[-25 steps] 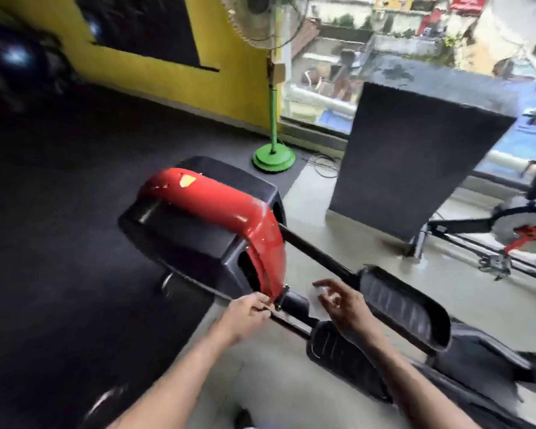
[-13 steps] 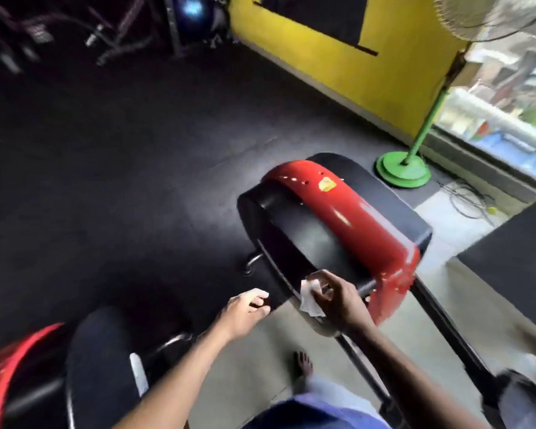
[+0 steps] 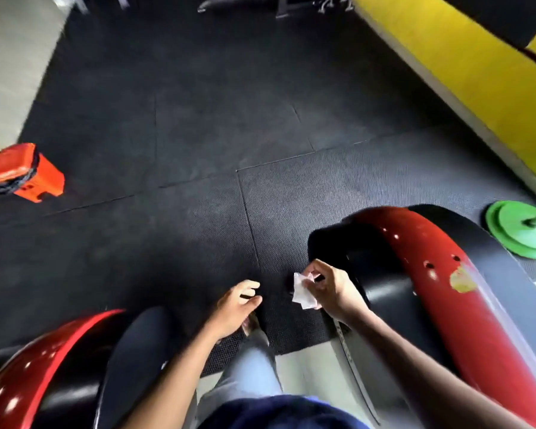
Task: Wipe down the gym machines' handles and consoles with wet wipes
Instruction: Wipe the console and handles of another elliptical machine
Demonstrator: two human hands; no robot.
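The right hand [image 3: 333, 289] pinches a crumpled white wet wipe [image 3: 302, 292] in the air, just beside the red-and-black machine housing [image 3: 446, 274]. The left hand [image 3: 237, 306] hovers nearby over the black floor mat [image 3: 198, 134], fingers loosely curled, holding nothing.

A white wet wipe [image 3: 304, 289] shows at lower centre, pinched in the right hand [image 3: 331, 289]. Beside it, at lower right of the frame, a gym machine [image 3: 464, 292] has a glossy red cover with a yellow patch and black side panels. A second machine [image 3: 44, 366] at lower left is the same glossy red over black. The floor mat [image 3: 198, 134] filling the middle is black with a fine dotted texture and thin seam lines. An orange bin [image 3: 22, 173] with a black liner stands at the left edge. A bright green round fan base [image 3: 520, 233] sits at the right edge. The wall [image 3: 461, 66] at upper right is yellow with a black panel. Light blue trousers [image 3: 248, 370] and a navy shirt [image 3: 279, 413] appear at bottom centre.
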